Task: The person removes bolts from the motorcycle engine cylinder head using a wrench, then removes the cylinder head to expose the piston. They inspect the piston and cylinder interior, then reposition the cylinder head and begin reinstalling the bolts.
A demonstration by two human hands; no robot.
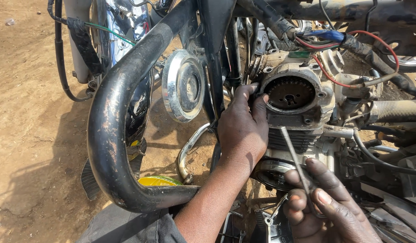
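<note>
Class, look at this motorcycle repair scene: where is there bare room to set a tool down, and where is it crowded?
Bare dirt ground lies open left of the black crash bar. It is crowded around the engine: the left hand touches the sprocket opening, the right hand holds a thin metal rod, and wires cross above.

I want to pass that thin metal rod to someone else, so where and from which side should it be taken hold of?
Probably the thin metal rod is best taken by its bare upper half, coming from above. It stands tilted, its lower end pinched in the right hand, its top free in front of the engine's fins. The left hand is at the sprocket opening.
</note>
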